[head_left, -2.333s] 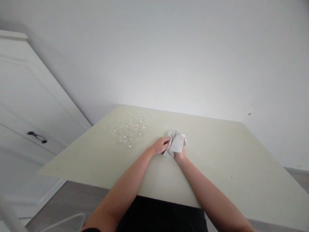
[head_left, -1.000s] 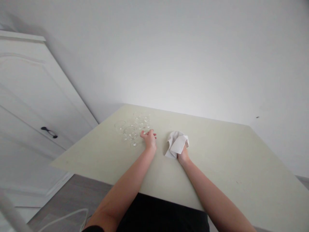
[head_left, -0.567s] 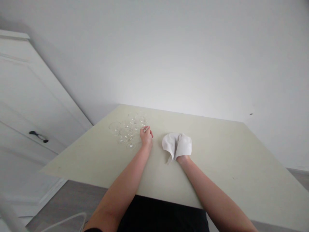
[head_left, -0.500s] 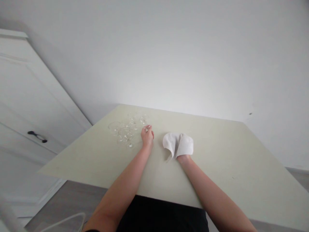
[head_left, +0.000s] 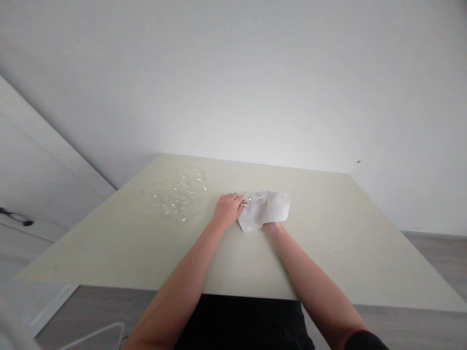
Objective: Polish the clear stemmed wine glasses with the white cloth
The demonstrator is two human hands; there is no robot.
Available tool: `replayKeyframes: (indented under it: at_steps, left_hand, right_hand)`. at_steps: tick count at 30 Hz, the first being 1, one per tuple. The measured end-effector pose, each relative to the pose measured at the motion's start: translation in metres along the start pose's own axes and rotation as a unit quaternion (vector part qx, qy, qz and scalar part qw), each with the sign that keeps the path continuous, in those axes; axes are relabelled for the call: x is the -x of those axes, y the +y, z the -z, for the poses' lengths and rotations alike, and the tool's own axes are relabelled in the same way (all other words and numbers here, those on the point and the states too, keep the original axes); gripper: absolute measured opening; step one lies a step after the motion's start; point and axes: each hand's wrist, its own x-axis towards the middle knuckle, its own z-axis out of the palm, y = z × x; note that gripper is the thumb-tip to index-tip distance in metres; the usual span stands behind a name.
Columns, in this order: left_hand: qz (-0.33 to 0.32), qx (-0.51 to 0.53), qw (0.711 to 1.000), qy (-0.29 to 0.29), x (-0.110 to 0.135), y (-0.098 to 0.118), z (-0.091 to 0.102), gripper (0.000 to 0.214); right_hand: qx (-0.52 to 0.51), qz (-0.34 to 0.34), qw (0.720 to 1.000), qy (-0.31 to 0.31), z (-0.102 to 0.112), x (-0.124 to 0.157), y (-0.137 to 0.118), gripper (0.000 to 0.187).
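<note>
Hands (head_left: 248, 214) hold unmarked glass (head_left: 254, 200) and plain white cloth (head_left: 268, 209).

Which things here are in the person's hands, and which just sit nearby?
In hand:
- left hand holds a clear glass by its base end
- right hand holds the white cloth against it

Lying about:
- cluster of glasses on the table
- white cabinet

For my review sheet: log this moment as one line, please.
left hand: holds clear glass by its stem | right hand: under white cloth, glass against it | other glasses: table, left
</note>
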Motion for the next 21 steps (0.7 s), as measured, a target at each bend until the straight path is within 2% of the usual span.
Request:
replayKeyframes:
  at_steps: [2, 4, 6, 8, 9, 11, 13, 15, 18, 19, 21]
  left_hand:
    - [0.023, -0.018, 0.998, -0.062, 0.000, 0.000, -0.002, 0.024]
    - [0.040, -0.035, 0.994, -0.101, 0.001, -0.001, -0.003, 0.028]
    - [0.031, -0.037, 0.992, -0.120, 0.002, -0.002, -0.004, 0.027]
    - [0.009, -0.014, 0.993, -0.117, 0.003, -0.003, -0.003, 0.024]
    - [-0.006, 0.012, 0.995, -0.103, 0.004, -0.004, -0.003, 0.025]
    - [-0.053, 0.086, 0.994, -0.049, 0.005, -0.004, -0.001, 0.030]
    - [-0.102, 0.168, 0.980, 0.025, 0.006, -0.003, 0.001, 0.024]
    - [-0.112, 0.233, 0.962, 0.093, 0.006, -0.003, 0.001, 0.014]
    - [-0.033, 0.338, 0.931, 0.136, 0.004, -0.004, -0.001, 0.029]
    - [0.016, 0.385, 0.914, 0.127, 0.002, -0.006, -0.003, 0.032]
    - [0.140, 0.487, 0.860, 0.064, -0.003, -0.010, -0.006, 0.034]
  right_hand:
    - [0.003, -0.034, 0.999, -0.036, 0.002, 0.001, -0.007, 0.053]
    - [0.044, -0.037, 0.997, -0.056, 0.005, 0.003, -0.013, 0.044]
    - [0.120, -0.012, 0.990, -0.077, 0.006, 0.005, -0.018, 0.039]
    - [0.172, -0.005, 0.980, -0.102, 0.006, 0.006, -0.020, 0.035]
    - [0.175, -0.014, 0.979, -0.103, 0.006, 0.006, -0.020, 0.033]
    - [0.129, -0.052, 0.988, -0.064, 0.005, 0.003, -0.020, 0.033]
    - [0.058, -0.093, 0.994, 0.001, 0.004, 0.000, -0.021, 0.034]
    - [0.012, -0.131, 0.991, 0.027, 0.004, -0.001, -0.022, 0.034]
    - [0.044, -0.149, 0.988, -0.018, 0.004, 0.003, -0.027, 0.035]
    - [0.074, -0.130, 0.988, -0.041, 0.004, 0.006, -0.029, 0.035]
    - [0.135, -0.067, 0.985, -0.088, 0.002, 0.011, -0.031, 0.032]
